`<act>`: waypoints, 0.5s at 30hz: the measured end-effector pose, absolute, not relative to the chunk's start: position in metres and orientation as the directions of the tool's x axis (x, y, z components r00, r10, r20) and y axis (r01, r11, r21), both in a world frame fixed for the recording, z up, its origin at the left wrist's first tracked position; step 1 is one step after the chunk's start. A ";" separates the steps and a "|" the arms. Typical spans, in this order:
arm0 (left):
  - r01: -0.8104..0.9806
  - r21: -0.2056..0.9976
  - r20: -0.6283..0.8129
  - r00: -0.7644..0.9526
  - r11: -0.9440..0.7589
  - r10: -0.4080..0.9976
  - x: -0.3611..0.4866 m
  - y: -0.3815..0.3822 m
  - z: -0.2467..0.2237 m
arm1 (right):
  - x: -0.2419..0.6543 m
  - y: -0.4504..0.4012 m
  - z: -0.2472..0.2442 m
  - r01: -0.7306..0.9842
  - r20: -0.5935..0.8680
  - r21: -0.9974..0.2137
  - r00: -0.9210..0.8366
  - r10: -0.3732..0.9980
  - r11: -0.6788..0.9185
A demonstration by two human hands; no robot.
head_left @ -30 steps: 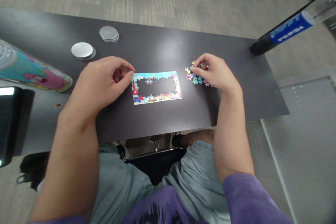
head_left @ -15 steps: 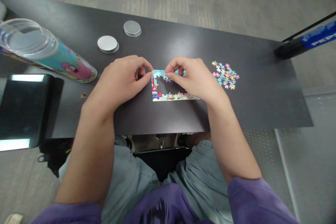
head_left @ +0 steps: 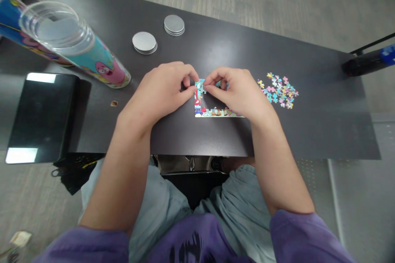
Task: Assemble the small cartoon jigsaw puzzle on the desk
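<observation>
A partly joined jigsaw puzzle (head_left: 197, 101) lies on the dark table in front of me, a colourful border of linked pieces around a bare middle. At its upper left corner, my left hand (head_left: 168, 92) pinches the edge between thumb and forefinger. Close beside it, my right hand (head_left: 236, 90) is closed on a small pale-blue puzzle piece (head_left: 204, 89) at the inner side of the upper left border. My right hand covers much of the puzzle's top and right side. Loose puzzle pieces (head_left: 282, 92) lie scattered to the right of that hand.
Two stacks of round silver lids (head_left: 144, 42) sit behind my left hand. Farther left stand a clear-topped cartoon canister (head_left: 108, 70) and a second printed tube (head_left: 15, 20), near a black tablet-like device (head_left: 43, 119). A dark bottle (head_left: 364, 65) is at the right end.
The view has shifted, so the table items appear farther right. My right hand has come closer to my left, bringing its fingertips near the puzzle's upper left corner.
</observation>
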State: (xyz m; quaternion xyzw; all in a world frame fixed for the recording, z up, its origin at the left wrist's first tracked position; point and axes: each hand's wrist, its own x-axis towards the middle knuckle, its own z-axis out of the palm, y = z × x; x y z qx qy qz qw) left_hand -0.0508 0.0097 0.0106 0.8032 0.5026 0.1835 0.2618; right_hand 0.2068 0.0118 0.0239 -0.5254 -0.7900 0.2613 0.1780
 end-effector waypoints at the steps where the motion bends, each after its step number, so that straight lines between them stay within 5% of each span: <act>1: 0.713 0.604 0.032 0.426 -0.357 0.904 -0.050 0.009 0.011 | 0.207 0.012 0.024 0.740 0.001 -0.595 -0.390 0.921 0.314; 15: 0.716 0.607 0.028 0.414 -0.345 0.910 -0.046 0.009 0.008 | 0.211 0.015 0.021 0.719 0.007 -0.591 -0.450 0.893 0.367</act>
